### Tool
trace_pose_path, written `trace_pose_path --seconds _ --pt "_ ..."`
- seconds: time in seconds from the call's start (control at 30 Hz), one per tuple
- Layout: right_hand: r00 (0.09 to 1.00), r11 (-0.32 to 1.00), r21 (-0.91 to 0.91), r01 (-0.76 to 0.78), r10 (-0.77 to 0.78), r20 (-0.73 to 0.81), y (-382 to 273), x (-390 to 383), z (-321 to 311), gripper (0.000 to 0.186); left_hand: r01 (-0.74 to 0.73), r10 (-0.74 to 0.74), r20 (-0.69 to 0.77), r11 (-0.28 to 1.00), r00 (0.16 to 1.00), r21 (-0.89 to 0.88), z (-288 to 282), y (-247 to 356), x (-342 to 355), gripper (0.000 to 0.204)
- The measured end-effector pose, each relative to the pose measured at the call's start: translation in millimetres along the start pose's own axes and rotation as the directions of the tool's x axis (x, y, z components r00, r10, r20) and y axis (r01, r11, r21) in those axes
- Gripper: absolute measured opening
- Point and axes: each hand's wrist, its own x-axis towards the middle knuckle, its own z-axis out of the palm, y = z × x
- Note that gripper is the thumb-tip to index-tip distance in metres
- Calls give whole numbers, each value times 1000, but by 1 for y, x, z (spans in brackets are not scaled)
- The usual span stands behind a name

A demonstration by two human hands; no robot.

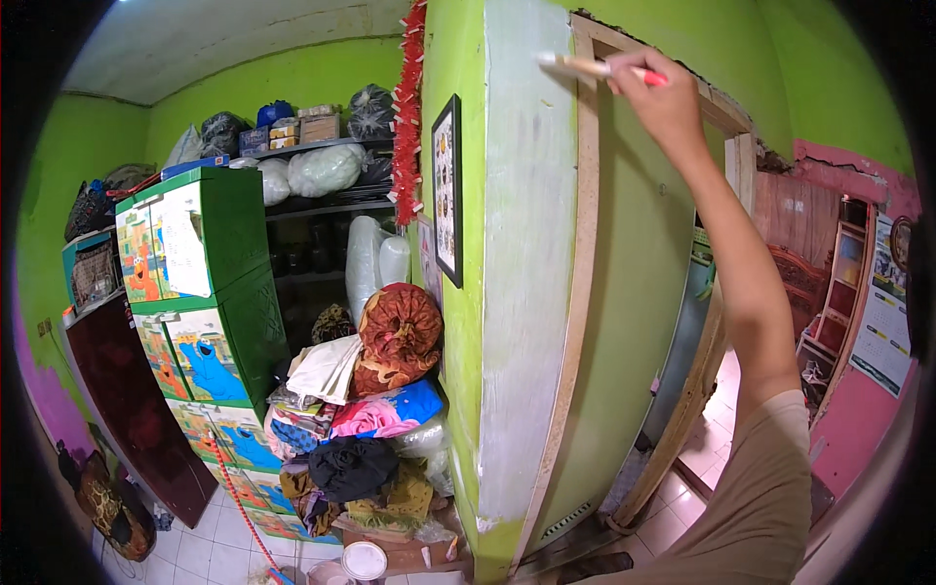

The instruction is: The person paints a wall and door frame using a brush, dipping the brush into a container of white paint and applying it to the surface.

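Observation:
My right hand (651, 86) is raised high at the upper right, its fingers wrapped round a paintbrush (593, 66) with a red handle end. The pale bristles point left and meet the upper part of a white-painted wall strip (526, 224). That strip runs down the wall's corner between a green wall face and a bare wooden door frame (583, 195). Thin streaks of green show through the white, and green remains at its foot. My left hand is out of view.
Left of the corner hangs a black-framed picture (448, 190) beside a red tinsel garland (409, 107). A green drawer cabinet (234, 244), piled clothes (356, 468) and a white-topped bucket (365, 561) stand lower left. The doorway opens onto a pink-walled room.

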Motion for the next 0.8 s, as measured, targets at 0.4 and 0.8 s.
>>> trace_pose_path --seconds 0.4,0.8 --pt "994 980 -180 89 -99 -48 16 2 27 15 43 -48 35 992 998 117 18 17 -24 47" --pt "991 985 104 -136 136 5 -15 -79 -9 10 10 -18 46 984 999 177 26 15 -29 51"
